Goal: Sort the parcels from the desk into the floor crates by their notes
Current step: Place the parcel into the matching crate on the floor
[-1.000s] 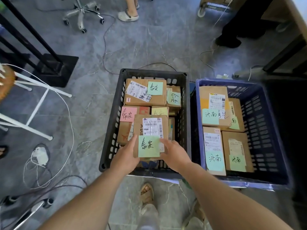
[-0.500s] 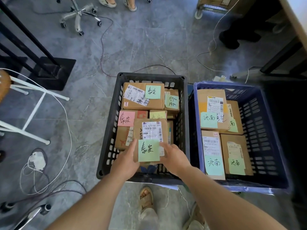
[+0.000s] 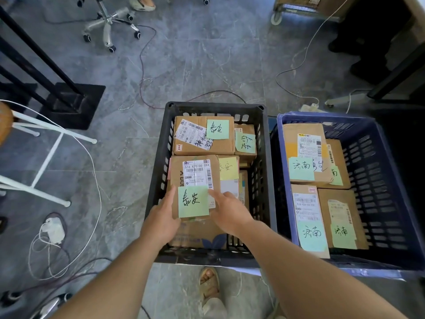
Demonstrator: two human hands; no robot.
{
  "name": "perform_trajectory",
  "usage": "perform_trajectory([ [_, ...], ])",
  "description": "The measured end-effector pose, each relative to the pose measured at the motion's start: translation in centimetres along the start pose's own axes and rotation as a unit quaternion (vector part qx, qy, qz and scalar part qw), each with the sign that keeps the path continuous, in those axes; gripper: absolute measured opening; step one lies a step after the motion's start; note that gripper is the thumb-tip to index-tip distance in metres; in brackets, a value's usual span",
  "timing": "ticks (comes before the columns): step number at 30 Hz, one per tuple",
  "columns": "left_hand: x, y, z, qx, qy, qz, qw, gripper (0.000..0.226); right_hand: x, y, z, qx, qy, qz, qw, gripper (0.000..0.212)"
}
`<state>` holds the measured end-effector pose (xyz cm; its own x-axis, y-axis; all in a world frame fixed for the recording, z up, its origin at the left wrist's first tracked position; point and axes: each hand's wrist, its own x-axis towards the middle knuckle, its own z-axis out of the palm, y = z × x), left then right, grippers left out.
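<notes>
A brown cardboard parcel (image 3: pixel 177 178) with a white shipping label and a green handwritten note (image 3: pixel 193 201) lies in the left half of the black crate (image 3: pixel 213 107), on top of other parcels. My left hand (image 3: pixel 161 222) holds its near left edge with the thumb up along the note. At its near right edge my right hand (image 3: pixel 230 215) holds it, thumb on top. Several parcels with green and yellow notes fill the black crate. The blue crate (image 3: pixel 322 117) to the right holds several parcels with green notes of a different wording.
The two crates stand side by side on a grey tiled floor. A white stool frame (image 3: pixel 46 157), a black stand base (image 3: pixel 71 104), a chair base (image 3: pixel 108 24), a charger (image 3: pixel 54 229) and loose cables lie around. My sandalled foot (image 3: pixel 209 284) is just before the black crate.
The parcel has moved left and down into the black crate and now covers the parcel with the pink note. Both hands stayed on its near edge.
</notes>
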<state>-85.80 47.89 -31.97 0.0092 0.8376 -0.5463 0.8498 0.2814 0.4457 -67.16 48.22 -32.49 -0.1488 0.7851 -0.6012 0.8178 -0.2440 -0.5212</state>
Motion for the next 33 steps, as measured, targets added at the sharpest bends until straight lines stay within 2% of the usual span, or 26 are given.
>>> perform_trajectory([
  [4,1.2,-1.5,-0.8,0.01,0.02,0.007,1.0,0.093,1.8,-1.6,0.9,-0.005,-0.016,-0.006,1.0,0.065],
  [7,2.0,-2.6,-1.0,0.063,0.03,0.019,0.997,0.089,2.6,-2.6,1.8,-0.003,-0.032,-0.003,0.999,0.066],
  [15,3.1,-2.2,-0.6,0.172,-0.025,0.013,0.985,0.068,3.1,-3.1,2.1,-0.017,-0.04,0.008,0.999,0.067],
  [19,3.1,-0.8,0.0,0.149,0.009,0.017,0.989,0.067,2.7,-2.3,1.2,-0.033,-0.038,-0.004,0.999,0.06],
  [21,2.8,0.3,0.5,0.118,0.041,0.025,0.992,0.065,2.5,-1.1,0.8,-0.041,-0.016,0.018,0.999,0.056],
  [25,2.4,3.5,1.8,0.065,0.074,0.074,0.992,0.06,1.8,1.8,-1.3,-0.035,0.02,0.065,0.997,0.063],
  [30,3.5,6.9,4.9,0.029,0.013,0.092,0.995,0.06,2.7,5.0,-3.8,-0.058,0.044,0.083,0.994,0.057],
  [33,5.0,7.9,7.2,0.023,-0.031,0.059,0.998,0.063,4.0,6.5,-3.8,-0.063,0.031,0.07,0.995,0.056],
])
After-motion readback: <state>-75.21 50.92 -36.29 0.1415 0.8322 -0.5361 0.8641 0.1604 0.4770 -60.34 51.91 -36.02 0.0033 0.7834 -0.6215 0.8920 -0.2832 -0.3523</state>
